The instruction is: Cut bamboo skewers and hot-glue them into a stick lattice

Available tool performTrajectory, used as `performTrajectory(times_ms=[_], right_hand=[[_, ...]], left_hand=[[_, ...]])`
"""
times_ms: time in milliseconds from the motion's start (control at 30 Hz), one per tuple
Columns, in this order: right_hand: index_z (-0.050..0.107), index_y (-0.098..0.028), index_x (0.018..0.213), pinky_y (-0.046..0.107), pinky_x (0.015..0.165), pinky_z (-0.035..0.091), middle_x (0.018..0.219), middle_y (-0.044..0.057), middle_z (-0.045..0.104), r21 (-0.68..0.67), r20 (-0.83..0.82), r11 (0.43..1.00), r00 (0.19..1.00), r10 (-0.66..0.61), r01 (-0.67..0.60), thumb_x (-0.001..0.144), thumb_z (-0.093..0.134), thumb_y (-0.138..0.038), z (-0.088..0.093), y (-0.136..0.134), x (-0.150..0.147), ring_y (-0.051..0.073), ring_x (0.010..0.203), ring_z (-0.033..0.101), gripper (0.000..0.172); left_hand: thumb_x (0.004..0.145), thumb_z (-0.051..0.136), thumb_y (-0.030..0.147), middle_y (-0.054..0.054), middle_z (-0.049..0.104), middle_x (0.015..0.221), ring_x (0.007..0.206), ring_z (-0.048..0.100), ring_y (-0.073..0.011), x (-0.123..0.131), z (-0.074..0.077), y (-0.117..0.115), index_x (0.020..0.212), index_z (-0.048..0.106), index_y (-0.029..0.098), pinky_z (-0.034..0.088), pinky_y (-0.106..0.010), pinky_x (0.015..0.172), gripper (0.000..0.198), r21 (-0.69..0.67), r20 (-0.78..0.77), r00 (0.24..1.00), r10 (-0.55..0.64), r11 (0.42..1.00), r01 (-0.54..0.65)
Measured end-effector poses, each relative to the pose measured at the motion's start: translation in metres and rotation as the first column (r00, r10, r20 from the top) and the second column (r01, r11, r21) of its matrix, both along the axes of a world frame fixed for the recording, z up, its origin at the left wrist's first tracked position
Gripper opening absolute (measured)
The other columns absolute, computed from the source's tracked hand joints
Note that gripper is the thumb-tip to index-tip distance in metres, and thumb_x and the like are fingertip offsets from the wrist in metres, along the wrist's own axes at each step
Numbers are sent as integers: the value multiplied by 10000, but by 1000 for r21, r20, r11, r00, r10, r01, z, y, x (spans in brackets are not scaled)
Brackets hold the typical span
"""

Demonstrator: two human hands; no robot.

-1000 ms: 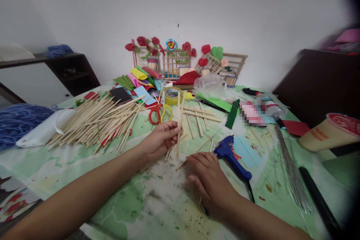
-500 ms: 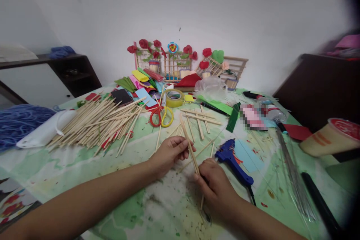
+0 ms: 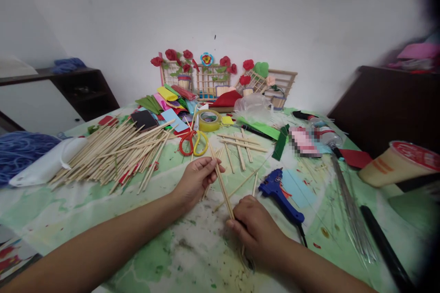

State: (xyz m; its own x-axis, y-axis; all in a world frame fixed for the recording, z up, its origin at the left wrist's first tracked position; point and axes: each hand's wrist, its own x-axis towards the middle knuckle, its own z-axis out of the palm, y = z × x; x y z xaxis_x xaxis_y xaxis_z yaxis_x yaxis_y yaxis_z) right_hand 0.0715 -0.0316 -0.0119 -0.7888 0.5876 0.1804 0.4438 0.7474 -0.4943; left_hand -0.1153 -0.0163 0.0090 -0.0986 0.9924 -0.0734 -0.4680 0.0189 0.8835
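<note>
Slim, straight, pale wooden sticks (image 3: 222,187) slant in your grip, left of the smooth blue glue gun (image 3: 285,203). Your left hand (image 3: 197,182) pinches them between thumb and fingers, upper part; your right hand (image 3: 261,226) is curled, thumb and fingers clamped at the lower end. Well left of the gun: a crisscrossed stick heap (image 3: 110,153). Beyond the gun, leftward: scissors (image 3: 186,144), loop handles red and yellow. Lower stick ends hidden by your right hand; exact count unclear. Pink item (image 3: 304,139) beyond the gun: pixelated.
</note>
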Motion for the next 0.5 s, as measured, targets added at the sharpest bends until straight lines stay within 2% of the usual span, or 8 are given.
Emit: performTrajectory(times_ms=[100, 200, 400, 500], right_hand=[[433, -173, 614, 304, 709, 313, 645, 13, 489, 6, 5, 1000, 1000, 17, -17, 900, 358, -352, 1, -1, 0, 141, 666, 395, 346], [429, -172, 606, 302, 704, 312, 647, 19, 488, -2, 5, 1000, 1000, -16, 16, 902, 349, -340, 2, -1, 0, 142, 667, 393, 350], [409, -177, 601, 298, 706, 305, 634, 10, 467, -19, -1, 999, 1000, -26, 26, 893, 365, -329, 1, 0, -1, 141, 658, 379, 332], [410, -178, 617, 301, 714, 299, 650, 8, 474, -22, -16, 1000, 1000, -4, 3, 887, 384, -334, 1, 0, 0, 143, 673, 389, 313]], left_hand=[[696, 698, 300, -15, 634, 693, 488, 443, -9, -1, 0, 3, 813, 631, 116, 351, -114, 476, 228, 4, 1, 1000, 26, 1000, -26], [698, 696, 307, -17, 638, 698, 491, 450, -12, -1, 0, 3, 821, 631, 121, 363, -119, 486, 232, -2, 3, 1000, 29, 1000, -29], [706, 689, 283, -22, 641, 719, 489, 449, -15, 5, -3, -2, 827, 633, 119, 352, -125, 474, 212, -14, -47, 996, -75, 997, 75], [710, 686, 294, -20, 634, 709, 489, 446, -13, 5, -5, -3, 790, 636, 114, 352, -123, 477, 203, -31, -60, 994, -87, 996, 85]])
